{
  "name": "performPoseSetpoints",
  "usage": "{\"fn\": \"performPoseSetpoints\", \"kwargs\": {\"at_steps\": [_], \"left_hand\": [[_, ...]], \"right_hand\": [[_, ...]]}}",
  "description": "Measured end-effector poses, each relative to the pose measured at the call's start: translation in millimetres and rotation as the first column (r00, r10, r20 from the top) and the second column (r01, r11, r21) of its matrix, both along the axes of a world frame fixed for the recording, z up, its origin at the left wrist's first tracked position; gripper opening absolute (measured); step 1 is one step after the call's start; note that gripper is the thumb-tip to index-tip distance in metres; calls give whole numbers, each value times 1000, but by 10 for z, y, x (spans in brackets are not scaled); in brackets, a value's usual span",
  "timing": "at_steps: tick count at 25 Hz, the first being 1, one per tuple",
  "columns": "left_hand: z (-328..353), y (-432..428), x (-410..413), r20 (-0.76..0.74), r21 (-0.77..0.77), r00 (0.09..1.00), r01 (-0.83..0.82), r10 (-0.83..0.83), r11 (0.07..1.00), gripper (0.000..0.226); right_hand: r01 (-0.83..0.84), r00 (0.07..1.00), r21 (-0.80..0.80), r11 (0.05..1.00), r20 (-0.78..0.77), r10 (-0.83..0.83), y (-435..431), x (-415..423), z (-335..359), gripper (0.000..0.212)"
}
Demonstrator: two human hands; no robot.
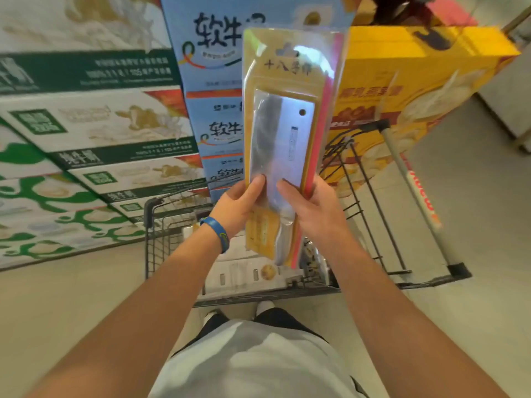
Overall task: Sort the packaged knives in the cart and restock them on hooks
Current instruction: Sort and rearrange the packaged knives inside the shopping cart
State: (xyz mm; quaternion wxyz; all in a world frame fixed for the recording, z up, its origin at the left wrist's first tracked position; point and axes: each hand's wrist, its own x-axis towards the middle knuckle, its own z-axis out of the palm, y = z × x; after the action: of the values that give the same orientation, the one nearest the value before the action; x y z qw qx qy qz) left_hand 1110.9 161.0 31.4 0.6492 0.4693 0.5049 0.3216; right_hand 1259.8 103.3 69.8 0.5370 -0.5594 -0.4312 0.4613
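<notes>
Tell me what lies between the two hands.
In the head view, the packaged cleaver lies between the left hand and the right hand; both grip it near the blade's lower end.

You are standing in a shop, most likely a supermarket aisle. The wire shopping cart (pixel 161 239) in front of you shows it, with red lettering on its grey push handle (pixel 402 168). Left of the cart rise stacked green-and-white cartons (pixel 86 133); beyond it stand blue cartons (pixel 207 81) and a yellow carton (pixel 402 67), all printed for retail. Above the cart you hold a packaged knife (pixel 287 124) on a yellow hang card.
</notes>
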Motion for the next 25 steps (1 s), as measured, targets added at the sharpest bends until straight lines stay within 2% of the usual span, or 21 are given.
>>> {"fn": "performPoseSetpoints", "kwargs": {"at_steps": [2,4,7,9,10,11,13,14,16,20,22,23,25], "left_hand": [[-30,-6,175,-91,78,993,79,-72,994,23],[-159,23,289,-284,70,941,212,-184,975,32],[-457,-26,437,-571,-131,724,386,-388,913,53],[-688,-158,562,-614,-209,634,444,-471,871,50],[-791,-225,605,-585,-255,648,423,-487,869,49],[-871,-296,654,-502,-325,718,359,-481,875,48],[-981,-420,737,-388,-398,815,273,-430,876,42],[-1020,-459,764,-400,-373,819,264,-411,889,34],[-1076,-497,792,-439,-341,803,265,-402,902,24],[-1105,-470,798,-537,-319,700,347,-470,882,29],[-1074,-466,817,-500,-363,740,293,-451,884,27],[-1057,-467,822,-474,-387,765,264,-436,884,25],[-1020,-466,811,-431,-415,800,236,-418,879,22]], "right_hand": [[81,992,30,996,94,-83,-63,228,127,19],[235,934,35,971,267,-236,-121,523,229,9],[485,766,105,868,428,-480,-112,991,275,10],[586,657,128,800,503,-562,-76,1243,233,21],[601,626,122,790,543,-559,-63,1305,183,26],[587,625,102,803,574,-529,-53,1325,118,28],[485,697,-13,874,609,-378,-48,1232,-90,25],[417,725,-88,905,632,-273,-60,1145,-220,22],[344,706,-180,922,697,-127,-98,1005,-460,20],[450,584,-130,884,791,-181,9,1188,-643,21],[456,528,-211,864,846,-73,137,1323,-718,21],[425,551,-289,858,835,8,183,1339,-804,22],[268,714,-462,846,685,148,170,1268,-1078,29]]}}
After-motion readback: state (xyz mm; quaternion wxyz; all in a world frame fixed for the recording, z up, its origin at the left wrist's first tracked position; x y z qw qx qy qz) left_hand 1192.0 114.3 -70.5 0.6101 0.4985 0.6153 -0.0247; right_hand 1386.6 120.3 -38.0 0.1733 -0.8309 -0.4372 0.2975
